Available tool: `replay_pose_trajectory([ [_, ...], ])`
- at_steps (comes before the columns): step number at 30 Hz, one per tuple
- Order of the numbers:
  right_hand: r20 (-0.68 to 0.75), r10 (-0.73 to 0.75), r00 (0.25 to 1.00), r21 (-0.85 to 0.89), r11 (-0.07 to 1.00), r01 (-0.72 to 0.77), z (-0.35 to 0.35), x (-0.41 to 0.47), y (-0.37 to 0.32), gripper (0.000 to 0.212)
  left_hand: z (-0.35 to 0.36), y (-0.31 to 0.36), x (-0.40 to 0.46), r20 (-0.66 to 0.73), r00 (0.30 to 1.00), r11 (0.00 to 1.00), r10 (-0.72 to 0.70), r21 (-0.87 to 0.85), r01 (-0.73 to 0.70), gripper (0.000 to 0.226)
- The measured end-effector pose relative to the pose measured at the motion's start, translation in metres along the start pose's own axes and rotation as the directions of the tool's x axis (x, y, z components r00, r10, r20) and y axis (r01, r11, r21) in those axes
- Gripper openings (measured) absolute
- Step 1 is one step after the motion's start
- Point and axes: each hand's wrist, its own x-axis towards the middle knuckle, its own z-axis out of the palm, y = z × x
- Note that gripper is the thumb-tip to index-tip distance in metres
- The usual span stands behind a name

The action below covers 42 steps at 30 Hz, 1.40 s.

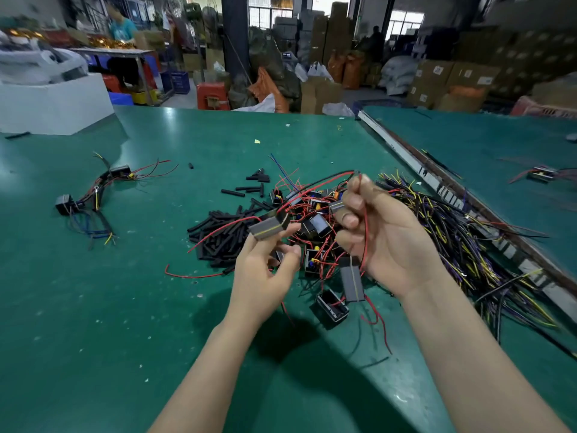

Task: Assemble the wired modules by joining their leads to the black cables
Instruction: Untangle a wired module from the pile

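Note:
My left hand (265, 270) pinches a small grey module (269, 229) with a yellow stripe, held above the green table (93, 307). My right hand (384, 235) grips red leads (364, 232) and pinches a black cable end near its fingertips at the top. A second grey module (352, 279) hangs from those red leads below the right hand. Behind the hands lies a pile of black modules with red wires (315, 226). A heap of black cables with yellow and purple cores (462, 245) spreads to the right.
Short black sleeve tubes (218, 235) are heaped left of the pile. Joined assemblies (93, 195) lie at the far left. An open black housing (332, 307) sits near my right wrist. A white box (53, 104) stands at back left; a rail (437, 185) divides the tables.

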Motion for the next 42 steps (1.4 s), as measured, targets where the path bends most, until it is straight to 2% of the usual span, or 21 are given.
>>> replay_pose_trajectory([
  [3, 0.021, -0.088, 0.996, 0.087, 0.992, 0.086, 0.007, 0.000, -0.004, 0.011, 0.000, 0.001, 0.001, -0.021, 1.000, 0.998, -0.019, -0.060, 0.017, 0.029],
  [6, 0.004, -0.107, 0.994, 0.107, 0.989, 0.106, 0.010, 0.002, -0.007, 0.011, -0.002, -0.006, 0.004, -0.051, 0.997, 0.997, -0.049, 0.054, 0.052, 0.013],
  [8, -0.038, -0.104, 0.994, 0.073, 0.992, 0.107, 0.009, 0.005, -0.007, 0.010, -0.003, -0.008, 0.004, -0.068, 0.994, 0.995, -0.082, 0.052, 0.085, 0.009],
  [11, -0.151, -0.105, 0.983, -0.005, 0.994, 0.105, 0.009, 0.010, -0.003, 0.013, -0.002, -0.005, 0.001, -0.009, 0.991, 0.990, -0.132, -0.050, 0.131, 0.014],
  [14, -0.223, -0.089, 0.971, -0.013, 0.996, 0.088, 0.008, 0.012, 0.002, 0.009, 0.001, -0.004, -0.003, 0.057, 0.998, 0.999, -0.031, 0.019, 0.030, 0.025],
  [16, -0.230, -0.073, 0.970, -0.013, 0.997, 0.071, 0.008, 0.012, 0.002, 0.011, 0.003, -0.003, -0.003, 0.062, 0.998, 0.998, 0.027, 0.047, -0.030, 0.023],
  [18, -0.202, -0.068, 0.977, -0.049, 0.997, 0.060, 0.008, 0.010, 0.000, 0.013, 0.004, -0.001, -0.002, 0.061, 0.998, 1.000, -0.004, -0.016, 0.005, 0.024],
  [21, -0.070, -0.058, 0.996, -0.173, 0.984, 0.045, 0.010, 0.008, -0.004, 0.019, 0.004, 0.003, -0.001, 0.077, 0.995, 0.993, -0.061, -0.098, 0.069, 0.031],
  [25, 0.055, -0.080, 0.995, -0.349, 0.932, 0.095, 0.013, 0.005, -0.006, 0.020, 0.004, 0.008, -0.003, 0.077, 0.997, 0.989, -0.015, -0.146, 0.026, 0.026],
  [30, 0.045, -0.131, 0.990, -0.480, 0.867, 0.136, 0.009, 0.003, 0.011, 0.019, 0.004, 0.011, -0.001, 0.059, 0.997, 0.965, -0.057, -0.252, 0.070, 0.024],
  [33, 0.036, -0.162, 0.986, -0.606, 0.781, 0.150, 0.002, 0.001, 0.026, 0.019, 0.004, 0.012, 0.000, 0.030, 0.997, 0.953, -0.074, -0.292, 0.079, 0.017],
  [36, 0.060, -0.212, 0.975, -0.685, 0.702, 0.195, -0.008, -0.002, 0.042, 0.021, 0.005, 0.010, 0.000, 0.015, 0.996, 0.966, -0.087, -0.245, 0.089, 0.025],
  [38, 0.048, -0.218, 0.975, -0.644, 0.740, 0.197, -0.016, -0.005, 0.050, 0.019, 0.004, 0.011, 0.001, 0.041, 0.994, 0.961, -0.102, -0.253, 0.110, 0.031],
  [42, -0.021, -0.183, 0.983, -0.417, 0.895, 0.158, -0.028, -0.008, 0.059, 0.011, 0.006, 0.013, 0.003, 0.126, 0.987, 0.924, -0.102, -0.356, 0.141, 0.026],
])
